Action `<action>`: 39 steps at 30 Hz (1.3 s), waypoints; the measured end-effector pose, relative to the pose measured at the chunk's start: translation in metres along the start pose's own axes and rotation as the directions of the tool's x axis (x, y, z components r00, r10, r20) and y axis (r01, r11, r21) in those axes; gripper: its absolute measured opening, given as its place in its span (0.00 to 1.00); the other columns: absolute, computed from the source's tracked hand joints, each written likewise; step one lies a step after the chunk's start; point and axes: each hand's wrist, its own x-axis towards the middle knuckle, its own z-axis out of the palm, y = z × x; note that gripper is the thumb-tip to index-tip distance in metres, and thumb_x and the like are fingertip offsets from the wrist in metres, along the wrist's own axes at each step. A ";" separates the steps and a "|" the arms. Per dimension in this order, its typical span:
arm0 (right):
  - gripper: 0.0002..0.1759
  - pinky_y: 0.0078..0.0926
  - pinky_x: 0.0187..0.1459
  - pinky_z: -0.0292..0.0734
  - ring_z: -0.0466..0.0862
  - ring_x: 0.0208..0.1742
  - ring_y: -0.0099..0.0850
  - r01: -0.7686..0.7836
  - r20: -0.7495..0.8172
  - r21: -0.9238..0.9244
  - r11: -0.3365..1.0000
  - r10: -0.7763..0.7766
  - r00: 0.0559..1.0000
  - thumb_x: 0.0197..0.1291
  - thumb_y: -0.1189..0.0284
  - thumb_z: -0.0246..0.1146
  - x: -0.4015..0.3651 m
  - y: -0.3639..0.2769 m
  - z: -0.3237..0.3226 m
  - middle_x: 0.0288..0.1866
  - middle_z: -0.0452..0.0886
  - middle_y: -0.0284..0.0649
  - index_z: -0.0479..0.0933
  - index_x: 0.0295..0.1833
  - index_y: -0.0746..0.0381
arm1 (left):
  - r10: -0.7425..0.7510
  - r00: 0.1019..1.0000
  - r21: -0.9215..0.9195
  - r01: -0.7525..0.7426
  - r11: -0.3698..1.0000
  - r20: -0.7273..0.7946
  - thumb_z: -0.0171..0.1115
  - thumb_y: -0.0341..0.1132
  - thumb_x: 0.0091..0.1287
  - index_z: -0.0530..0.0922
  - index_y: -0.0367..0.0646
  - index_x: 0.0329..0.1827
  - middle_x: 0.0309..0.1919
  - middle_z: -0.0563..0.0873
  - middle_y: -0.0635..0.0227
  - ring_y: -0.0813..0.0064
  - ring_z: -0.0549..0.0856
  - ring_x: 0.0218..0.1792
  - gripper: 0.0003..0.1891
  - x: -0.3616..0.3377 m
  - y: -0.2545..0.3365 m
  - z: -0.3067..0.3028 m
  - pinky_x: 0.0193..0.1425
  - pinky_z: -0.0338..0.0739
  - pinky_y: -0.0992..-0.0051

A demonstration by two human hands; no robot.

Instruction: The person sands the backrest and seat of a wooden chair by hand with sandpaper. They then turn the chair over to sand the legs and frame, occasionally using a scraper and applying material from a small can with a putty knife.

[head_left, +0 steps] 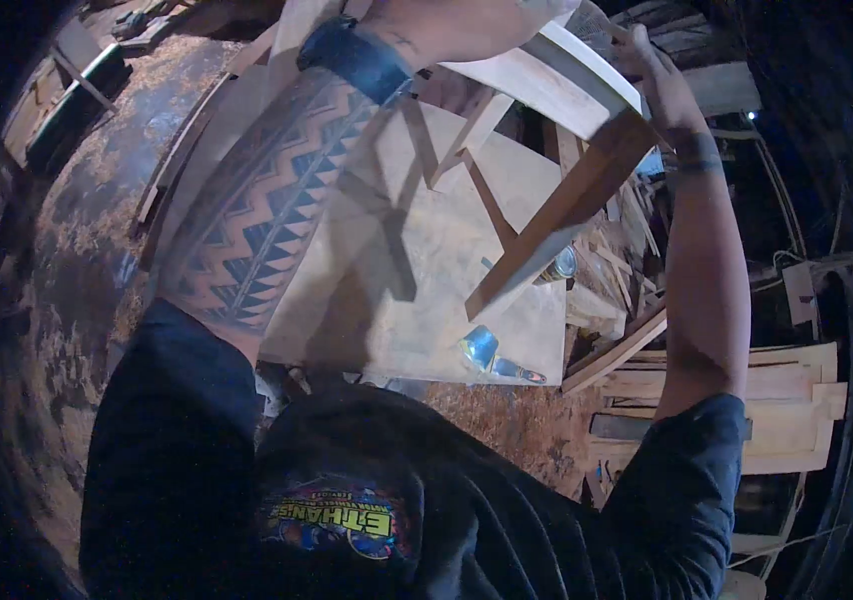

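Observation:
A pale wooden frame (537,85) with a curved top edge and legs, like a stool or chair, stands tilted over a light board. One thick wooden leg (562,215) slants down toward me. My right hand (653,75) grips the frame's right end, with its fingers at the upper edge. Across the frame's upper left side lies my left hand (467,28); its fingers are cut off by the top of the view. On the board's near edge are a shiny bluish metal piece (480,346) and a short dark-handled tool (520,372).
The light board (427,335) is the work surface. A small tin (562,262) stands at its right edge. Wood offcuts (637,230) pile up on the right, above stacked planks (777,410). Sawdust covers the ground (97,220) on the left.

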 end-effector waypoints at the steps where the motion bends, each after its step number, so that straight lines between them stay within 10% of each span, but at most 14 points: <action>1: 0.41 0.34 0.75 0.67 0.75 0.76 0.38 -0.029 -0.017 -0.065 0.997 0.028 0.999 0.79 0.42 0.53 0.001 0.004 -0.005 0.73 0.80 0.51 0.71 0.78 0.66 | 0.038 0.951 -0.280 -0.128 0.952 -0.306 0.56 0.51 0.76 0.89 0.38 0.36 0.28 0.88 0.48 0.51 0.88 0.28 0.24 -0.003 0.005 0.007 0.37 0.82 0.55; 2: 0.43 0.35 0.76 0.66 0.75 0.77 0.38 -0.052 -0.030 -0.130 0.990 0.048 0.998 0.79 0.40 0.52 0.001 -0.008 -0.004 0.72 0.80 0.51 0.71 0.78 0.67 | -0.030 0.812 -0.479 -0.314 0.820 -0.583 0.56 0.49 0.77 0.89 0.41 0.38 0.28 0.89 0.50 0.51 0.87 0.28 0.22 -0.010 0.013 0.019 0.37 0.82 0.55; 4: 0.43 0.35 0.71 0.71 0.78 0.72 0.38 -0.124 0.021 -0.010 0.992 0.124 0.992 0.77 0.39 0.53 -0.002 -0.015 0.003 0.69 0.82 0.51 0.73 0.76 0.67 | -0.142 0.790 -0.669 -0.391 0.633 -0.596 0.66 0.42 0.70 0.87 0.41 0.51 0.40 0.90 0.55 0.62 0.89 0.40 0.15 -0.057 0.007 0.031 0.46 0.83 0.63; 7: 0.42 0.36 0.69 0.72 0.80 0.69 0.40 -0.256 0.141 0.095 0.962 0.242 0.960 0.77 0.39 0.54 -0.008 -0.014 0.000 0.70 0.82 0.49 0.73 0.77 0.64 | -0.224 0.974 -0.845 0.151 0.514 0.037 0.75 0.34 0.61 0.81 0.38 0.60 0.49 0.91 0.56 0.67 0.90 0.52 0.24 -0.175 -0.009 0.084 0.55 0.83 0.66; 10: 0.44 0.42 0.72 0.70 0.78 0.70 0.45 -0.377 0.159 -0.036 0.925 0.378 0.912 0.77 0.37 0.51 -0.018 -0.054 0.001 0.72 0.79 0.47 0.72 0.78 0.64 | -0.244 0.832 -0.508 0.508 0.696 0.498 0.71 0.32 0.61 0.80 0.39 0.52 0.46 0.91 0.53 0.57 0.90 0.50 0.17 -0.247 0.003 0.131 0.55 0.83 0.58; 14: 0.45 0.41 0.73 0.69 0.78 0.70 0.43 -0.337 0.225 0.235 0.912 0.286 0.931 0.77 0.37 0.53 -0.028 -0.044 0.009 0.71 0.79 0.53 0.74 0.73 0.70 | -0.107 0.540 -0.162 0.428 0.889 0.835 0.67 0.36 0.64 0.85 0.42 0.51 0.48 0.91 0.51 0.49 0.89 0.52 0.14 -0.249 0.018 0.157 0.58 0.83 0.55; 20: 0.41 0.35 0.68 0.75 0.81 0.67 0.39 -0.280 0.285 0.307 0.910 0.192 0.939 0.76 0.41 0.60 -0.034 -0.055 -0.002 0.67 0.82 0.49 0.75 0.71 0.70 | -0.125 0.780 -0.597 0.561 0.573 0.613 0.65 0.29 0.68 0.86 0.36 0.49 0.48 0.91 0.51 0.58 0.91 0.51 0.10 -0.213 0.069 0.203 0.55 0.84 0.63; 23: 0.40 0.34 0.66 0.76 0.82 0.65 0.37 -0.163 0.113 0.418 0.894 0.127 0.986 0.75 0.42 0.61 -0.040 -0.054 0.015 0.66 0.83 0.47 0.78 0.70 0.69 | -0.072 0.788 -0.749 0.605 0.270 0.611 0.64 0.26 0.72 0.86 0.35 0.53 0.51 0.92 0.59 0.71 0.90 0.52 0.10 -0.227 0.077 0.233 0.59 0.83 0.69; 27: 0.38 0.33 0.66 0.75 0.82 0.65 0.36 -0.264 0.107 0.080 0.961 0.255 0.961 0.76 0.44 0.62 -0.029 -0.053 0.000 0.65 0.84 0.47 0.77 0.72 0.69 | -0.035 0.729 -0.715 0.658 -0.238 0.683 0.60 0.26 0.77 0.84 0.33 0.63 0.56 0.91 0.64 0.75 0.87 0.57 0.15 -0.285 0.074 0.274 0.68 0.78 0.72; 30: 0.38 0.33 0.65 0.76 0.82 0.62 0.34 -0.249 0.104 0.128 0.960 0.236 0.966 0.76 0.45 0.62 -0.036 -0.062 0.005 0.61 0.85 0.46 0.77 0.71 0.69 | 0.005 0.741 -0.727 0.659 -0.192 0.671 0.51 0.19 0.69 0.81 0.35 0.67 0.64 0.87 0.61 0.72 0.85 0.63 0.23 -0.290 0.066 0.285 0.73 0.76 0.69; 34: 0.34 0.30 0.58 0.78 0.82 0.53 0.29 0.080 0.136 0.231 0.970 -0.113 0.984 0.75 0.46 0.64 -0.030 -0.053 0.004 0.50 0.86 0.42 0.81 0.63 0.69 | 0.013 0.695 -0.628 0.643 0.439 0.719 0.51 0.20 0.67 0.82 0.33 0.64 0.60 0.89 0.59 0.70 0.86 0.63 0.23 -0.205 0.083 0.201 0.71 0.77 0.68; 39: 0.28 0.29 0.44 0.77 0.79 0.40 0.26 0.033 0.087 0.097 0.995 -0.042 0.995 0.75 0.49 0.66 -0.024 -0.041 -0.001 0.40 0.84 0.38 0.82 0.51 0.68 | 0.073 0.704 -0.705 0.709 -0.015 0.707 0.54 0.26 0.73 0.83 0.31 0.62 0.57 0.90 0.61 0.73 0.87 0.58 0.18 -0.229 0.072 0.243 0.67 0.79 0.71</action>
